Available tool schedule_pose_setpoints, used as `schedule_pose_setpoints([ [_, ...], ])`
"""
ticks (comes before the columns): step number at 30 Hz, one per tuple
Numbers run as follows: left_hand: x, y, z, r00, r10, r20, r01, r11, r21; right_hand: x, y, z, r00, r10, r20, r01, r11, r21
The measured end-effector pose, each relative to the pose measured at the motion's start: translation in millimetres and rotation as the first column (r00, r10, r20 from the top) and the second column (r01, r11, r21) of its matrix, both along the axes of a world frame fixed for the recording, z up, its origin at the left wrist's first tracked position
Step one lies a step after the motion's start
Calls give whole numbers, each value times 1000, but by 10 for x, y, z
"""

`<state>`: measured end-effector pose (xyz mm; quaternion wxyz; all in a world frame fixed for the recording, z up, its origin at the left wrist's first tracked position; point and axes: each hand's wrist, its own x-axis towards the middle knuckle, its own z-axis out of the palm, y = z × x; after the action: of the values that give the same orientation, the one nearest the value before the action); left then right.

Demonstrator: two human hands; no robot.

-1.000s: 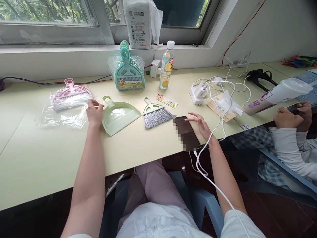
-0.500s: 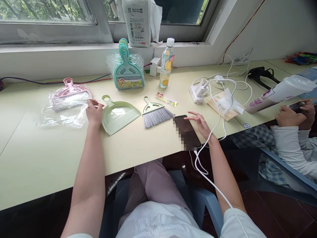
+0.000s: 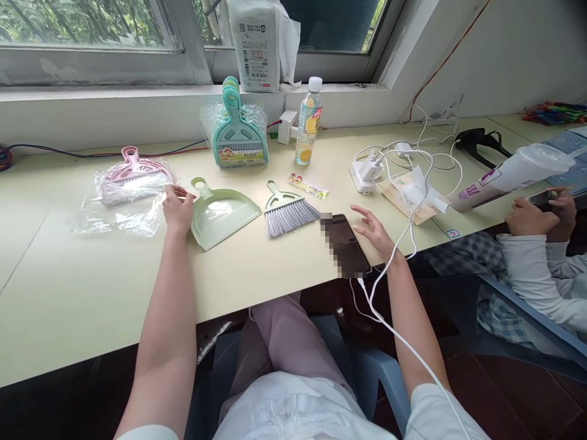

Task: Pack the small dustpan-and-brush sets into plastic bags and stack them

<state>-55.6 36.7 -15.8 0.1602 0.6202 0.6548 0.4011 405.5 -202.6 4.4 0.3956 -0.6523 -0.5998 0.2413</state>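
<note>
My left hand (image 3: 178,209) rests on the table between the plastic-wrapped pink dustpan set (image 3: 134,171) and a pale green dustpan (image 3: 222,211). Its fingers are loosely bent, thumb apart, close to the dustpan's left edge, and no held thing shows in them. Right of the dustpan lies a small green hand brush (image 3: 290,215) with grey bristles. A dark phone (image 3: 348,247), partly pixelated, lies at the table's front edge with a white cable plugged in. Beside its upper right side my right hand (image 3: 373,232) hovers open, fingers spread and empty.
Wrapped teal dustpan sets (image 3: 239,137) and a drink bottle (image 3: 309,125) stand by the wall. A printed label (image 3: 308,186) lies behind the brush. Chargers (image 3: 367,171), white cables, a tissue pack (image 3: 413,198) and a tilted cup (image 3: 513,177) lie rightward. Another person's hands (image 3: 534,215) hold a phone.
My right hand has drawn back a little from the phone's screen to its right side. The left hand stays by the dustpan. The view has shifted slightly.
</note>
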Motion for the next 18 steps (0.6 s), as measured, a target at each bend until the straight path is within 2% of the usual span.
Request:
schedule_pose_setpoints([
  [6, 4, 3, 7, 1000, 17, 2, -17, 1000, -3, 49, -30, 22, 987, 155, -53, -157, 987, -42],
  [11, 4, 11, 4, 1000, 15, 4, -15, 1000, -3, 52, -32, 41, 983, 172, -60, -176, 983, -59],
  [15, 9, 2, 9, 1000, 8, 12, -8, 1000, 0, 44, -18, 23, 988, 114, -102, -117, 993, -22],
  [18, 7, -2, 12, 1000, 12, 15, -12, 1000, -5, -3, -96, -50, 981, -41, -187, 44, 999, 12],
])
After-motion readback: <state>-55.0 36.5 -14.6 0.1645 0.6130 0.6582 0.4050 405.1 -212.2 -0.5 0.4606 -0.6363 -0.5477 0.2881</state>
